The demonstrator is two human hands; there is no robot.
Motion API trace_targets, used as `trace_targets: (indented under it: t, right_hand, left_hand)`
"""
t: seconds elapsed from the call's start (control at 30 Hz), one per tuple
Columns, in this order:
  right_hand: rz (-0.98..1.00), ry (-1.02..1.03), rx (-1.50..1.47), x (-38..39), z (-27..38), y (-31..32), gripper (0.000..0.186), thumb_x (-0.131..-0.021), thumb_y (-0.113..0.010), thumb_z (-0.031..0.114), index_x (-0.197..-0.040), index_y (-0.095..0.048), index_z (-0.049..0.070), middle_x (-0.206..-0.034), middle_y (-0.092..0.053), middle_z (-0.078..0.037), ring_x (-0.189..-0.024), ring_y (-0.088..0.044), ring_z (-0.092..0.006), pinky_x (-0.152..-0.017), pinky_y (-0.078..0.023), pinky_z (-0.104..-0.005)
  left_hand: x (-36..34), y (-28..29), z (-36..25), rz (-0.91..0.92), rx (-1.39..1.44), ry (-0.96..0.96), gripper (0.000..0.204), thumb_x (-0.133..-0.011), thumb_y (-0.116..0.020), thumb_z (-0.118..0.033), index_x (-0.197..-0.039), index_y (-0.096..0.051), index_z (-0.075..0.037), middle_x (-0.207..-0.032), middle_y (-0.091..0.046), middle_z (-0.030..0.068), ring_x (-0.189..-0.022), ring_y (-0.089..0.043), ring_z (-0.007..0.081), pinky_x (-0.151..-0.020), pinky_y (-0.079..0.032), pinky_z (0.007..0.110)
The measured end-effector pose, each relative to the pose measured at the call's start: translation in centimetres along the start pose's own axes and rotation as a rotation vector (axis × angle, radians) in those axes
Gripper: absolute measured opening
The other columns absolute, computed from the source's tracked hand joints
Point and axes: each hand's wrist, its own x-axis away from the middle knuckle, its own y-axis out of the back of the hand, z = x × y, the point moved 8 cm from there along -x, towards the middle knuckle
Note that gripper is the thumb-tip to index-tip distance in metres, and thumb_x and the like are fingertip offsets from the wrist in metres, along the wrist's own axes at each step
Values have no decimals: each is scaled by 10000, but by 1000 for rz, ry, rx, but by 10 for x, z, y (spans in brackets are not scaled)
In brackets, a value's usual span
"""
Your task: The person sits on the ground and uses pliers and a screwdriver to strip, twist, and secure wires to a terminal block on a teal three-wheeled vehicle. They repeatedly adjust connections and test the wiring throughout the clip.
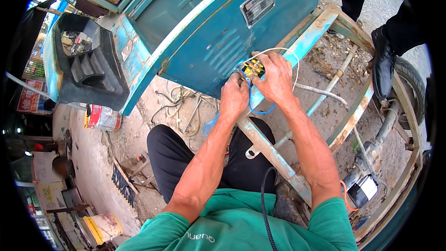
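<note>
A small black-and-yellow electrical part (252,68) with metal contacts sits at the lower edge of a blue-green sheet-metal panel (200,42). My right hand (275,78) closes on it from the right, fingers curled over its top. At its lower left edge, my left hand (234,95) is closed, the fingertips pressed against it. A blue wire (251,97) loops down from the part between my hands. Above my right hand arches a thin white wire (284,49). My fingers hide much of the part and its wire ends.
A rusty metal frame (274,151) runs below my hands, with a wheel (411,90) at right. Another person's black shoe (383,62) rests beside it. Loose cables (186,104) lie on the ground. Further left are a black plastic moulding (93,65) and a paint bucket (103,117).
</note>
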Motion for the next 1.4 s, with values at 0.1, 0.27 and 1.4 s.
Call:
trace_targets:
  t: [0.1,0.27,1.4]
  right_hand:
    - [-23,31,6,1,1,3,631,-715,-833,164,-1326,-680,129,-1233,-657,-141,-1202,-589,-347,-1028,-421,-475]
    - [35,31,18,1,0,-1,633,-742,-817,177,-1353,-661,130,-1323,-642,-127,-1251,-568,-338,-1071,-393,-480]
    - [-22,85,43,21,19,-6,231,-695,-820,120,-925,-812,96,-983,-689,-69,-1043,-620,-286,-926,-440,-460]
  left_hand:
    - [4,0,-7,-19,-5,10,288,-929,-605,-169,-1073,-662,74,-932,-731,273,-908,-715,428,-821,-534,482]
    - [4,0,-5,-23,-21,28,314,-924,-607,-189,-1084,-662,74,-943,-734,272,-915,-715,428,-831,-536,481]
    - [-3,-6,20,121,324,166,379,-928,-647,-174,-1211,-694,75,-1091,-765,184,-973,-707,210,-871,-529,358]
